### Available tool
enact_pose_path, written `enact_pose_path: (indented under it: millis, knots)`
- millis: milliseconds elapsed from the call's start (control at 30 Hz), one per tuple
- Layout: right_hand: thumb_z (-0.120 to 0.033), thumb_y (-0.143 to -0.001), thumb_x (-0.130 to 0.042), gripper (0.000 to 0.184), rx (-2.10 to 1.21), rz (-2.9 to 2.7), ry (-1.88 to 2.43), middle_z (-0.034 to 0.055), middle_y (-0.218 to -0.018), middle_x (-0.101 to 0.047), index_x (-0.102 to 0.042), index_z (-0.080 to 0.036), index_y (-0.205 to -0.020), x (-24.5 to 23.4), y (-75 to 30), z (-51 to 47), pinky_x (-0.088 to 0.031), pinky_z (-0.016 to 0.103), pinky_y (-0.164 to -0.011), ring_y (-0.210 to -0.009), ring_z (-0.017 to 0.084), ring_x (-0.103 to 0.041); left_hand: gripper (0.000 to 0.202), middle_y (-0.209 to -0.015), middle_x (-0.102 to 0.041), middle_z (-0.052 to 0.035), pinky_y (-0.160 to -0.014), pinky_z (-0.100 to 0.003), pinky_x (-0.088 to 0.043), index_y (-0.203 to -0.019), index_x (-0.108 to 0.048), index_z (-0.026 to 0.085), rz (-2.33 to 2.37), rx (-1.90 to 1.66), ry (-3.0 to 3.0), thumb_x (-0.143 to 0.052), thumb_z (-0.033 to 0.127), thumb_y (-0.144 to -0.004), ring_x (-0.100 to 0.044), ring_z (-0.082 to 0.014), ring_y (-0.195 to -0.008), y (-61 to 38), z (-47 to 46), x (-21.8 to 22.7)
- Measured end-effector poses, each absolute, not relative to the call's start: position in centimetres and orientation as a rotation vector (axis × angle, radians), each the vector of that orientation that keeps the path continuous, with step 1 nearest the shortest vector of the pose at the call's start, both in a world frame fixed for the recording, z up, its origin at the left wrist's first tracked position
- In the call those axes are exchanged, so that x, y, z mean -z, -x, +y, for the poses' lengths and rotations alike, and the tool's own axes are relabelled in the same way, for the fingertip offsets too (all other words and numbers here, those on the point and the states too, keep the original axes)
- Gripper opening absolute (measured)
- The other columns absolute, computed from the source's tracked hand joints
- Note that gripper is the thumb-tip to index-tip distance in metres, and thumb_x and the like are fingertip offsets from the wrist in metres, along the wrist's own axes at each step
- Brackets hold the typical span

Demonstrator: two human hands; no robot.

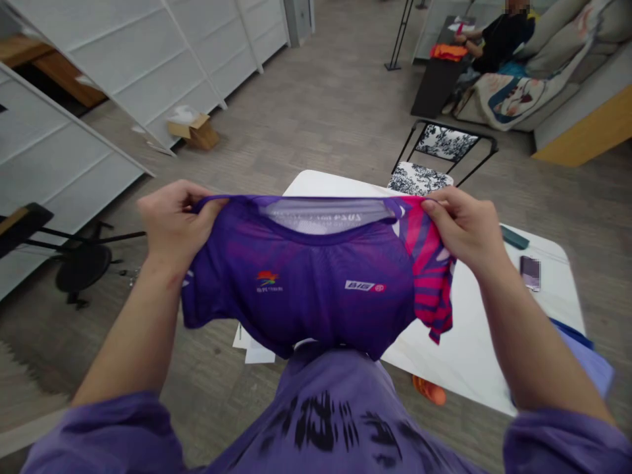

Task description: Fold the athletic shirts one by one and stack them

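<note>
A purple sports shirt (316, 283) hangs stretched between my two hands, its front facing me and its neckline along the top. One sleeve, at the right, has pink stripes; a small logo sits on each side of the chest. My left hand (180, 220) pinches the shirt at the left shoulder, fingers closed. At the pink shoulder, my right hand (461, 224) grips the cloth between thumb and fingers. The shirt's lower part drops towards my body and is partly out of sight.
Behind the shirt stands a white table (538, 342) bearing a phone (530, 273), a dark green case (514, 237) and a blue folded item (582, 359). A patterned chair (434, 158) is beyond it. A person (498, 39) sits far right. A cardboard box (195, 130) lies by white panels.
</note>
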State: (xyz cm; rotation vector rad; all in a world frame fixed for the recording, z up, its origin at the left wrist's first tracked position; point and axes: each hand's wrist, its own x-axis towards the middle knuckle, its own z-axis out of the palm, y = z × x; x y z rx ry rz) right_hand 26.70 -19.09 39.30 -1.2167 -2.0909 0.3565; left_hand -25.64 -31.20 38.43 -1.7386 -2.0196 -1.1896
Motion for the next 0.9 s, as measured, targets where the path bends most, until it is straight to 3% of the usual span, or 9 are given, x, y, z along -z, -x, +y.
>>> enact_pose_path:
  millis: [100, 167, 267, 400, 467, 567, 733, 900]
  knots:
    - [-0.086, -0.111, -0.051, 0.071, -0.367, -2.208, 1.344, 0.0021, -0.072, -0.072, -0.085, -0.023, -0.112, -34.6, -22.3, -7.7, -0.051, 0.039, -0.069, -0.061, 0.02, -0.057, 0.048, -0.078, -0.071, 0.0002, -0.074, -0.026, -0.051, -0.091, -0.08, 0.014, -2.028, 1.128, 1.979, -0.083, 0.06, -0.102, -0.058, -0.012, -0.069, 30.2, -18.3, -33.9]
    - [-0.087, -0.111, -0.05, 0.066, -0.42, -2.27, 1.43, 0.0042, -0.081, -0.076, -0.083, -0.029, -0.113, -30.5, -19.9, -0.4, -0.059, 0.045, -0.084, -0.074, 0.026, -0.066, 0.049, -0.086, -0.073, -0.0029, -0.087, -0.029, -0.056, -0.095, -0.077, 0.013, -2.005, 1.085, 2.154, -0.077, 0.061, -0.106, -0.066, -0.0152, -0.08, 31.8, -9.5, -30.1]
    - [-0.078, -0.116, -0.047, 0.063, -0.456, -2.204, 1.645, 0.0083, -0.103, -0.081, -0.08, -0.025, -0.125, -23.6, -16.7, 7.8, -0.059, 0.05, -0.107, -0.101, 0.029, -0.074, 0.055, -0.112, -0.077, -0.0129, -0.111, -0.041, -0.055, -0.113, -0.073, 0.01, -1.996, 1.066, 2.349, -0.065, 0.064, -0.114, -0.073, -0.0249, -0.115, 32.5, 2.0, -23.8]
    - [-0.057, -0.124, -0.037, 0.062, -0.375, -1.994, 1.849, 0.0192, -0.148, -0.072, -0.054, -0.01, -0.161, -14.7, -12.5, 10.0, -0.051, 0.054, -0.125, -0.132, 0.025, -0.066, 0.065, -0.157, -0.063, -0.0241, -0.135, -0.057, -0.04, -0.152, -0.06, 0.012, -2.112, 1.098, 2.305, -0.067, 0.062, -0.112, -0.053, -0.0352, -0.156, 31.3, 8.0, -15.1]
    - [-0.051, -0.123, -0.04, 0.061, -0.371, -1.975, 1.857, 0.0222, -0.162, -0.063, -0.048, -0.008, -0.166, -10.3, -10.7, 6.1, -0.047, 0.057, -0.13, -0.147, 0.027, -0.059, 0.069, -0.172, -0.051, -0.0248, -0.14, -0.062, -0.031, -0.165, -0.053, 0.015, -2.17, 1.09, 2.272, -0.066, 0.057, -0.112, -0.04, -0.0378, -0.169, 30.5, 5.5, -10.8]
    - [-0.051, -0.118, -0.051, 0.059, -0.577, -2.107, 1.825, 0.0223, -0.166, -0.063, -0.057, -0.013, -0.163, -3.9, -9.4, -5.2, -0.046, 0.057, -0.134, -0.157, 0.033, -0.056, 0.067, -0.183, -0.041, -0.0231, -0.144, -0.066, -0.022, -0.173, -0.05, 0.017, -2.282, 0.958, 2.434, -0.059, 0.05, -0.114, -0.026, -0.0392, -0.178, 29.9, -3.9, -4.4]
    - [-0.047, -0.113, -0.054, 0.069, -0.946, -2.224, 2.0, 0.0212, -0.186, -0.038, -0.045, -0.023, -0.178, 3.9, -10.3, -26.5, -0.044, 0.064, -0.136, -0.17, 0.04, -0.044, 0.071, -0.185, -0.041, -0.0211, -0.143, -0.068, -0.03, -0.178, -0.049, 0.02, -2.599, 0.549, 2.656, -0.052, 0.05, -0.114, -0.023, -0.0402, -0.18, 31.3, -22.7, 4.3]
    - [-0.039, -0.106, -0.063, 0.079, -1.054, -2.157, 2.208, 0.0184, -0.188, -0.037, -0.041, -0.03, -0.181, 6.2, -10.7, -37.0, -0.045, 0.068, -0.133, -0.17, 0.045, -0.043, 0.075, -0.185, -0.042, -0.0201, -0.139, -0.074, -0.034, -0.182, -0.045, 0.026, -2.755, 0.293, 2.566, -0.051, 0.055, -0.112, -0.027, -0.044, -0.179, 32.7, -33.1, 7.8]
